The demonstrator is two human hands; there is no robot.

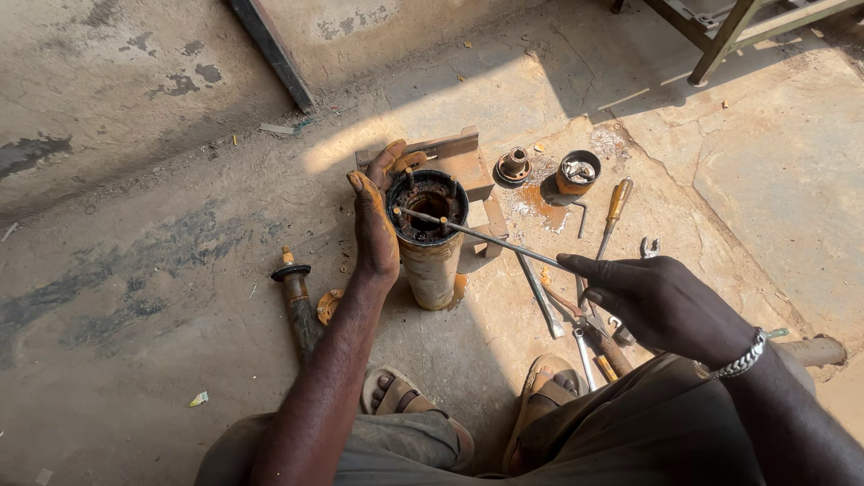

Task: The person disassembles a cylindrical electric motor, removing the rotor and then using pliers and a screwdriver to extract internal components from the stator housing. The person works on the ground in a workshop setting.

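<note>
A rusty upright metal cylinder point(433, 266) stands on the concrete floor between my feet, its open top dark and greasy. My left hand point(375, 220), smeared with orange rust, wraps around the cylinder's upper left side. My right hand point(650, 301), with a metal bracelet at the wrist, pinches the near end of a long thin metal rod point(490, 238). The rod's far end reaches into the cylinder's open top.
Several hand tools point(585, 328) lie on the floor right of the cylinder, among them a wooden-handled screwdriver point(615, 214). A small cup-shaped part point(577, 172), a round fitting point(515, 165), a metal block point(468, 166) and a shaft point(298, 304) lie around. A metal frame leg point(715, 49) stands top right.
</note>
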